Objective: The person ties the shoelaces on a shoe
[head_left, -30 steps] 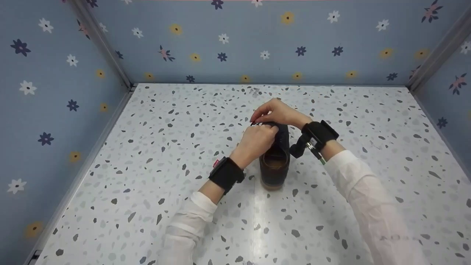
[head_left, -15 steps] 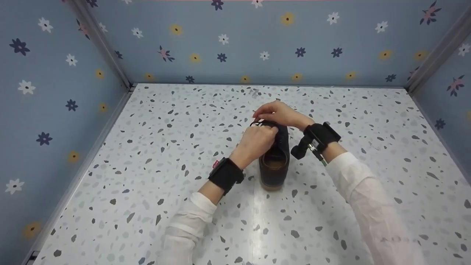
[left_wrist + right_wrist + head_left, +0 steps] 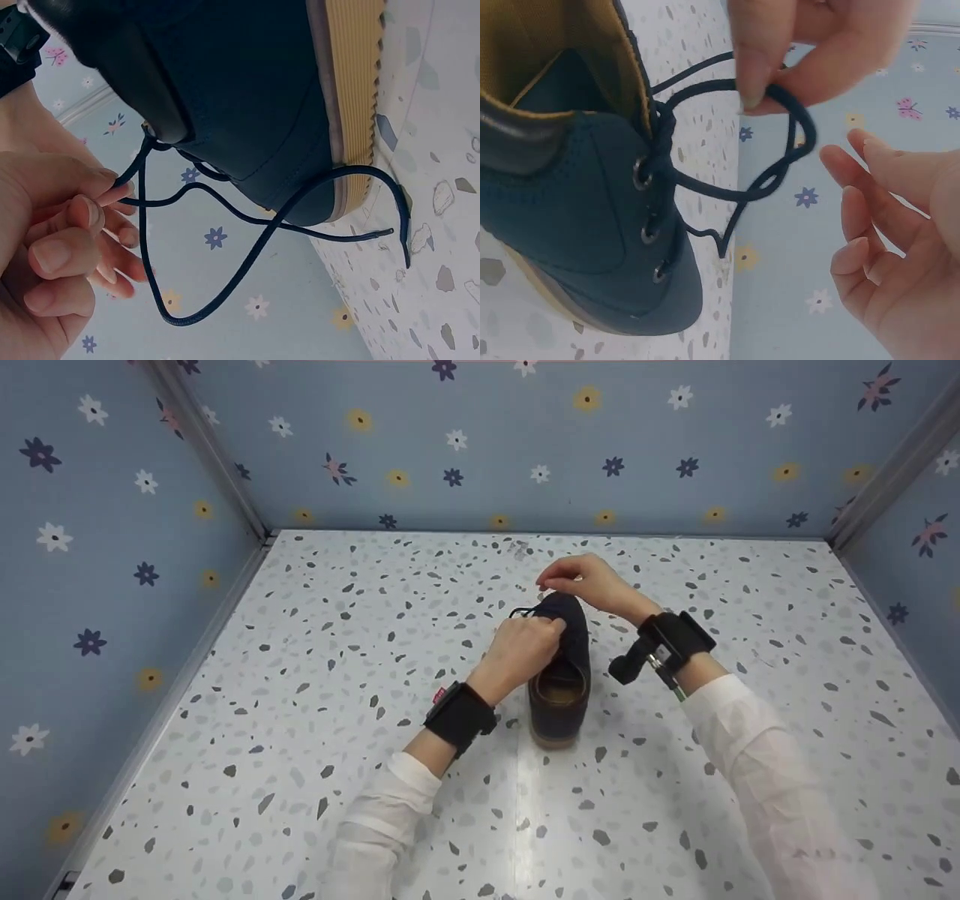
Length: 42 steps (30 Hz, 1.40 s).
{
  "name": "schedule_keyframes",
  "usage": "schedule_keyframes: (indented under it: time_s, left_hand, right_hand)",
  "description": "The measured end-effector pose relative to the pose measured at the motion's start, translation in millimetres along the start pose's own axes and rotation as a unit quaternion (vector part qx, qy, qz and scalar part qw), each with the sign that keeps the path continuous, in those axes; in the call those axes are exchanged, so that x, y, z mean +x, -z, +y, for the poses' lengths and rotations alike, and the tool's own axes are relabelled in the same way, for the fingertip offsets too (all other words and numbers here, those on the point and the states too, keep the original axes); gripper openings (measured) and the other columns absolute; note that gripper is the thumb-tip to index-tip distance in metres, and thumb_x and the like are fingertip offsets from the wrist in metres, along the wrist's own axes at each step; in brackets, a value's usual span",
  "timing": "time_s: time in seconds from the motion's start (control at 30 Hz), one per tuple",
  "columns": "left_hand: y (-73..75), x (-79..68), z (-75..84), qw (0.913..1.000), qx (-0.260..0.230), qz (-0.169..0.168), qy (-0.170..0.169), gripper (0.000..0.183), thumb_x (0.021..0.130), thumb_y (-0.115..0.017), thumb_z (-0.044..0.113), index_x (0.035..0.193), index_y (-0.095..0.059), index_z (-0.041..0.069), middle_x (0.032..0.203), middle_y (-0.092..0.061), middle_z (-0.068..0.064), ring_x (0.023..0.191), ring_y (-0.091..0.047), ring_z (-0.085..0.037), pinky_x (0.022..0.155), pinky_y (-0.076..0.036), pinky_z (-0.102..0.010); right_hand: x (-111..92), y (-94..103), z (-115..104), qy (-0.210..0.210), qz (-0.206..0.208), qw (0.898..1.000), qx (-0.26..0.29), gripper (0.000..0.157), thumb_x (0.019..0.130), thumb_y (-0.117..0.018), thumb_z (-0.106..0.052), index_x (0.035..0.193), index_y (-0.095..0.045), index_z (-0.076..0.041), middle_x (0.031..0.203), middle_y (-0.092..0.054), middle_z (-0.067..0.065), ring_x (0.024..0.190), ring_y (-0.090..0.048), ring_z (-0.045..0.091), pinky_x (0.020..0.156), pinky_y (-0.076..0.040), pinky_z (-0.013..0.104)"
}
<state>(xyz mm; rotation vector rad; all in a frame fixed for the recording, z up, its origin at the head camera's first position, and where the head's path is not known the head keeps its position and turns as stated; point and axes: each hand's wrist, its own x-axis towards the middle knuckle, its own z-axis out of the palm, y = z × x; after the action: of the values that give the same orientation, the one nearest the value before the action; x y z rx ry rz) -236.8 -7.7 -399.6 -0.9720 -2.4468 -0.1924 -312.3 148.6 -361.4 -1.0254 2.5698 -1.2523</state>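
A dark navy lace-up shoe with a tan sole stands on the speckled table, toe pointing away from me. My left hand pinches a loop of its navy shoelace between thumb and forefinger above the tongue. The loose lace ends hang down beside the shoe in the left wrist view. My right hand hovers by the toe with fingers loosely bent, holding nothing. In the right wrist view that right hand is apart from the lace. Metal eyelets show along the shoe's lacing.
The white speckled tabletop spreads around the shoe. Blue flowered panels wall it in at the back, left and right. Black camera straps wrap both wrists.
My right hand was at the lace beside the left hand; it has moved off to the right and let the lace go. The left hand and the shoe have stayed in place.
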Motion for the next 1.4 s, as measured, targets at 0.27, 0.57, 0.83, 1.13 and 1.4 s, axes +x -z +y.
schedule_keyframes:
  time_s: [0.27, 0.57, 0.83, 1.13, 1.4]
  left_hand:
    - [-0.6, 0.2, -0.2, 0.9999, -0.008, -0.003, 0.006, 0.008, 0.083, -0.055, 0.006, 0.075, -0.058, 0.007, 0.062, -0.056, -0.005, 0.051, -0.055, -0.021, 0.043, -0.043, -0.033]
    - [-1.5, 0.5, -0.8, 0.9999, -0.013, 0.001, 0.007, 0.008, 0.082, -0.055, 0.005, 0.074, -0.057, 0.007, 0.061, -0.055, -0.004, 0.049, -0.053, -0.020, 0.042, -0.043, -0.033]
    - [-0.9, 1.1, -0.4, 0.9998, -0.013, -0.003, 0.012, 0.006, 0.082, -0.056, 0.007, 0.076, -0.058, 0.007, 0.062, -0.056, -0.004, 0.049, -0.053, -0.019, 0.042, -0.042, -0.032]
    - [0.4, 1.5, 0.6, 0.9998, -0.006, -0.014, 0.015, 0.007, 0.085, -0.055, 0.008, 0.080, -0.060, 0.007, 0.063, -0.057, -0.003, 0.050, -0.055, -0.018, 0.043, -0.044, -0.031]
    - [0.8, 1.1, 0.2, 0.9995, -0.015, -0.018, 0.020, 0.006, 0.084, -0.056, 0.010, 0.080, -0.060, 0.008, 0.065, -0.058, -0.003, 0.052, -0.056, -0.020, 0.044, -0.044, -0.032]
  right_hand:
    - [-17, 15.4, -6, 0.003, 0.022, 1.000, -0.003, 0.018, 0.091, -0.054, -0.008, 0.102, -0.065, 0.001, 0.096, -0.063, 0.012, 0.084, -0.057, 0.022, 0.072, -0.042, 0.028]
    - [-34, 24.8, -14, -0.012, 0.026, 1.000, 0.000, 0.019, 0.091, -0.054, -0.007, 0.103, -0.063, 0.005, 0.096, -0.063, 0.016, 0.081, -0.057, 0.017, 0.070, -0.044, 0.027]
    - [-41, 26.1, 10, -0.015, 0.024, 1.000, -0.009, 0.020, 0.090, -0.057, -0.014, 0.103, -0.064, -0.001, 0.093, -0.063, 0.008, 0.079, -0.057, 0.019, 0.068, -0.044, 0.026]
    - [-56, 11.2, -10, 0.023, -0.001, 1.000, -0.011, 0.021, 0.084, -0.061, 0.003, 0.105, -0.060, 0.007, 0.091, -0.062, 0.018, 0.077, -0.057, 0.028, 0.064, -0.043, 0.028]
    - [-57, 4.2, -17, 0.028, -0.016, 0.999, 0.000, 0.027, 0.082, -0.062, 0.005, 0.109, -0.059, 0.005, 0.088, -0.063, 0.018, 0.076, -0.057, 0.028, 0.065, -0.044, 0.037]
